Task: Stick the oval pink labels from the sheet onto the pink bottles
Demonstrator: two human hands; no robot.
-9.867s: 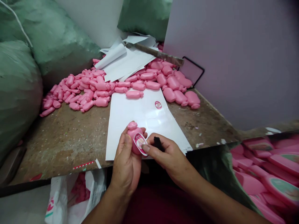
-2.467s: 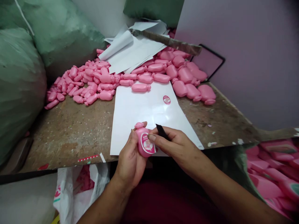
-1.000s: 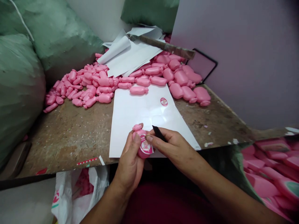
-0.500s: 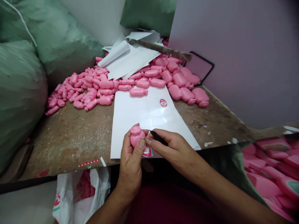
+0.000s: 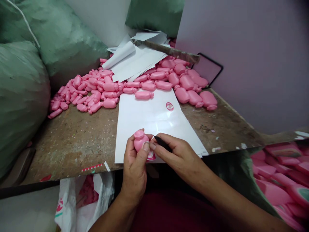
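My left hand is closed around a small pink plastic bottle, its neck tilted up and away from me. Against the bottle's lower side shows a pink-and-white sticker, partly hidden by my fingers. My right hand grips a slim black pen-like tool with a thin light tip, and its fingertips touch the bottle and the sticker's edge. Both hands are over the near edge of a glossy white sheet, on which one round pink sticker remains.
Many pink bottles are heaped at the back, with loose white papers and a wooden bar on top. Green sacks stand at left. A white plastic bag hangs below the table edge; a sack of pink bottles is at right.
The bottle has turned and tilted slightly in my left hand, and the sticker lies closer against it. My right hand stays beside it, still gripping the black tool.
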